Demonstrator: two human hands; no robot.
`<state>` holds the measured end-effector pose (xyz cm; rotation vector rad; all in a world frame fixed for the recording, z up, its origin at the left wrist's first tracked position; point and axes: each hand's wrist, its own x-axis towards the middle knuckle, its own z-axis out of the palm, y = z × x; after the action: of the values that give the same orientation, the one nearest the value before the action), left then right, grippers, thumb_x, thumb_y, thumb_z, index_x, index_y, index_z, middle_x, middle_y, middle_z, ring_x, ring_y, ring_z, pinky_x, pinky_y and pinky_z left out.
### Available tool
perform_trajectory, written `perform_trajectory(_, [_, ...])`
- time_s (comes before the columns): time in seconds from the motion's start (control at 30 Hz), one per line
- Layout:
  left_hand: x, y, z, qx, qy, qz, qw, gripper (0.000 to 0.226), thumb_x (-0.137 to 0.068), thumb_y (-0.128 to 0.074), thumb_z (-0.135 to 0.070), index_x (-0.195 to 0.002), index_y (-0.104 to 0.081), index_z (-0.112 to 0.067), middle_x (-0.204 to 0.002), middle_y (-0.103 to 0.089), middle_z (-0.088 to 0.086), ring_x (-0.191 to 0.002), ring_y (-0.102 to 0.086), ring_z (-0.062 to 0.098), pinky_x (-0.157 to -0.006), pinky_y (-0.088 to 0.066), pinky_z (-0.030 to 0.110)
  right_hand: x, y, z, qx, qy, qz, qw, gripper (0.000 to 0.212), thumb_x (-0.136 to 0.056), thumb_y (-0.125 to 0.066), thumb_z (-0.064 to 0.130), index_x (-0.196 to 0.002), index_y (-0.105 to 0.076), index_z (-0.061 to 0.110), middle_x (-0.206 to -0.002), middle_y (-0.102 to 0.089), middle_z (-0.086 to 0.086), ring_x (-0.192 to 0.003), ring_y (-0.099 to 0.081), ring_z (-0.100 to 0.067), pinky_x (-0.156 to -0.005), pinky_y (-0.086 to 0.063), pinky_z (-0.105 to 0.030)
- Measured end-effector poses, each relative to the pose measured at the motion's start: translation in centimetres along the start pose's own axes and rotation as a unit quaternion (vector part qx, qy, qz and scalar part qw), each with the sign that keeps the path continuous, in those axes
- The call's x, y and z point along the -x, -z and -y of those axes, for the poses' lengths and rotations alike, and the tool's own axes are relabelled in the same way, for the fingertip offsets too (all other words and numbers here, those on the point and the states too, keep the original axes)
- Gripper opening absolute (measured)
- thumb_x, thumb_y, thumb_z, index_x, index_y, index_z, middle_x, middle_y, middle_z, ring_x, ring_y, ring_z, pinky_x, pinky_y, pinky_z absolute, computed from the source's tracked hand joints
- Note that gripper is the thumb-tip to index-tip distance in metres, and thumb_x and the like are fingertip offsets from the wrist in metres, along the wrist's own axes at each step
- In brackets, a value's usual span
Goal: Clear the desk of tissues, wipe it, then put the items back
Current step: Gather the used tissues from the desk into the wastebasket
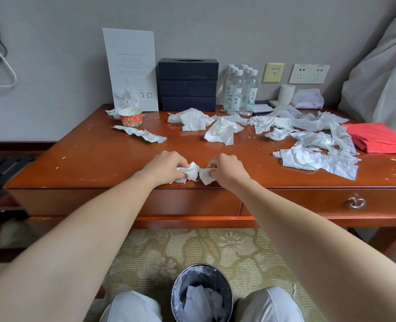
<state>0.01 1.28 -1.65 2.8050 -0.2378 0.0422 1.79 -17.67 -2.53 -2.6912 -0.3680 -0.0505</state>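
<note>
At the counter's (pixel 87 159) front edge, you're working a crumpled tissue (pixel 192 174) between both hands, roughly above the bin (pixel 201 296) that's sitting on the floor between your knees.

Progress: early, I'm judging. The bin is holding a few white wads, so some clearing is done. Most of it is left:
- a loose cluster (pixel 222 131) is lying mid-counter
- a bigger heap (pixel 315 156) is spreading on the right, touching the red cloth (pixel 378 138)
- a long strip (pixel 141 134) is lying just beside the paper cup (pixel 130 117)

Crumbs are dotting the wood, so wiping isn't looking started; the red cloth is lying folded. The black tissue box (pixel 187 84), water bottles (pixel 241 91) and card (pixel 131 68) are standing along the back wall, not yet moved aside.

Fingers: your left hand (pixel 166 167) is curling its fingers round one wad, your right hand (pixel 224 169) is pinching the other with fingers bent tight. Neither hand is spread. The two wads are touching in the middle; I can't tell if you're holding one tissue or two.
</note>
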Motion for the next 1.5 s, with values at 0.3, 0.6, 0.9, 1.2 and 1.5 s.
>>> perform_trajectory(0.3, [5.5,-0.2,-1.9,0.031,-0.009,-0.005,0.999,0.018,-0.090,-0.066,-0.022,-0.106,-0.073,-0.024,-0.093,-0.070,-0.001,-0.082,-0.062,0.022,-0.061,-0.041,0.028,5.7,1.4,0.0,0.000,-0.004,-0.014,1.000,0.020,-0.089,-0.055,0.009,-0.098,-0.071,0.017,-0.101,-0.067,-0.013,-0.085,-0.060,-0.031,-0.064,-0.041,-0.031])
perform_trajectory(0.6, [11.4,-6.6,-3.2,0.072,-0.029,0.006,0.997,0.013,-0.089,-0.067,-0.021,-0.099,-0.075,-0.024,-0.092,-0.071,-0.003,-0.078,-0.060,0.015,-0.061,-0.041,0.028,13.1,-2.8,-2.4,-0.006,-0.027,0.011,1.000,0.021,-0.088,-0.055,0.010,-0.096,-0.071,0.020,-0.095,-0.068,-0.009,-0.081,-0.061,-0.028,-0.063,-0.045,-0.031])
perform_trajectory(0.9, [13.6,-19.6,-0.6,0.135,0.049,0.070,0.987,0.012,-0.085,-0.069,-0.017,-0.077,-0.067,-0.025,-0.070,-0.060,-0.002,-0.067,-0.052,0.023,-0.059,-0.035,0.030,16.8,-14.1,-7.0,0.002,-0.093,0.118,0.989,0.023,-0.086,-0.059,0.019,-0.105,-0.067,0.031,-0.107,-0.066,-0.005,-0.099,-0.060,-0.032,-0.073,-0.042,-0.030])
perform_trajectory(1.2, [11.3,-30.7,4.3,0.136,0.120,0.162,0.970,0.032,-0.087,-0.070,-0.019,-0.063,-0.047,-0.022,-0.066,-0.048,0.002,-0.067,-0.046,0.026,-0.058,-0.029,0.032,13.8,-23.8,-11.0,0.003,-0.140,0.199,0.970,0.019,-0.089,-0.058,0.018,-0.102,-0.063,0.030,-0.109,-0.065,-0.005,-0.100,-0.060,-0.032,-0.074,-0.042,-0.031])
perform_trajectory(1.5, [10.4,-38.1,7.6,0.160,0.163,0.314,0.922,0.038,-0.083,-0.077,-0.032,-0.106,-0.052,-0.015,-0.101,-0.062,0.000,-0.097,-0.060,0.028,-0.074,-0.046,0.035,11.2,-31.5,-14.6,-0.012,-0.148,0.286,0.947,0.025,-0.093,-0.060,0.015,-0.114,-0.064,0.028,-0.112,-0.067,-0.005,-0.098,-0.061,-0.027,-0.074,-0.044,-0.031])
